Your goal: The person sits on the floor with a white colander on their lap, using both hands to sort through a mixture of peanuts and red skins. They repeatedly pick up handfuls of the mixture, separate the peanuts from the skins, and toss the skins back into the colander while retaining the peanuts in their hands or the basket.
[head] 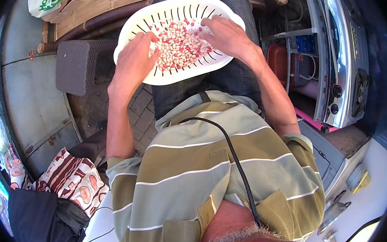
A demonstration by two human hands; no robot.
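Note:
A white oval plastic basket (pixel 183 78) with slotted sides rests across my thighs. Shelled peanuts (pixel 177 43) lie in it, many pale and others with red skins; those near my right fingers look blurred. My left hand (pixel 136 57) is over the basket's left side, its thumb and fingers apart at the edge of the peanuts. Over the right side, my right hand (pixel 227 36) has its fingers spread and curved down towards the peanuts. Neither hand shows anything held. The undersides of the fingers are hidden.
Beyond my knees stands a bamboo bench (pixel 109 6). A brown woven-look plastic stool (pixel 75 67) is at left, near a grey metal cabinet (pixel 34 89). On the right is a gas stove (pixel 340 58). A black cable (pixel 231 142) runs down my striped shirt.

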